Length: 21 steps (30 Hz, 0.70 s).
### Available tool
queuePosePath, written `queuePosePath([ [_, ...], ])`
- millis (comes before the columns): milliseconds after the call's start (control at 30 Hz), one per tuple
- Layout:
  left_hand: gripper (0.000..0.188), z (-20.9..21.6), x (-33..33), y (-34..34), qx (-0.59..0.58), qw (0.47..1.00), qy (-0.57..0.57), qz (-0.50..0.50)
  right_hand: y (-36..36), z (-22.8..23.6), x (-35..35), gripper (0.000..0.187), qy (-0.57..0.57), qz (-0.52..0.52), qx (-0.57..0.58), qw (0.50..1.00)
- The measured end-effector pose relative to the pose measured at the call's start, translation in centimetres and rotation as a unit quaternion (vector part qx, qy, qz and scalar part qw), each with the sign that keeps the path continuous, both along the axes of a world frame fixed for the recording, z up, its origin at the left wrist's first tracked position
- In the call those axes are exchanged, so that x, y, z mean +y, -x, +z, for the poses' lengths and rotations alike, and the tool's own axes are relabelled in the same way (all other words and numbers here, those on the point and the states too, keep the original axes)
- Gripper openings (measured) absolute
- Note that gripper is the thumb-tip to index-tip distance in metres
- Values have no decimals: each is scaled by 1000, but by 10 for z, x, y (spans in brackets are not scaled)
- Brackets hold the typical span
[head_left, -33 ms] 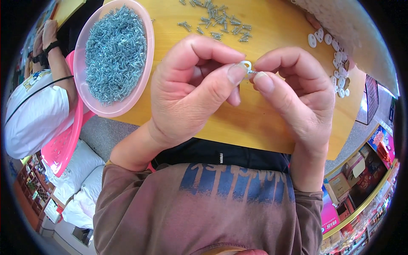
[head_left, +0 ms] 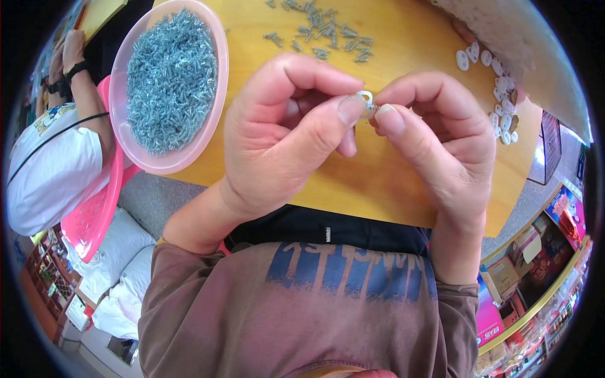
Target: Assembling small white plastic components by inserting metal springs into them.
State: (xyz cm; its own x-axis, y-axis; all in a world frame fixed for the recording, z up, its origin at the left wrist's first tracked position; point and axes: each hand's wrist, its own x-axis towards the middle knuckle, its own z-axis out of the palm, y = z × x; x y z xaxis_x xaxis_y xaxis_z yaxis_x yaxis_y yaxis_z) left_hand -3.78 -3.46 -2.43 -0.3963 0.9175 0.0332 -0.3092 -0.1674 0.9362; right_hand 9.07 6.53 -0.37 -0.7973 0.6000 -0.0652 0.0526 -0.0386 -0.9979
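My left hand (head_left: 277,135) pinches a small white plastic piece with a loop (head_left: 366,96) between thumb and forefinger, over the middle of the table. Close against it, my right hand (head_left: 444,142) grips a tiny metal spring (head_left: 373,107) between thumb and fingertip. The spring's end meets the white piece; the fingertips cover most of both, so how far they are joined cannot be seen. Beyond my hands lies a loose scatter of metal springs (head_left: 331,34). To the right, several flat white plastic pieces (head_left: 463,60) with holes lie near the table's edge.
On the left stands a pink oval basin (head_left: 223,82) heaped with metal springs (head_left: 170,82). A pale, fluffy-looking mass (head_left: 523,44) borders the far right. Another person (head_left: 63,151) sits at the left by a pink plastic chair (head_left: 94,220). White sacks (head_left: 116,252) lie on the floor.
My right thumb and fingertip have shifted slightly left toward the white piece, and less of the spring shows. My left hand stays in place.
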Motion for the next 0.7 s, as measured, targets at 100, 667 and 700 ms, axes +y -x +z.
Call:
queuePosePath([
  [100, 13, -4, -1, 0, 4, 1000, -12, -8, 1, -1, -3, 11, 7, -7, -20, 1000],
  [667, 13, -3, 4, -7, 28, 998, 24, 44, -35, 16, 16, 15, -266, -83, -43, 959],
  [700, 13, -3, 4, -6, 17, 999, 22, 38, -45, 16, 19, 14, -207, -131, -35, 969],
])
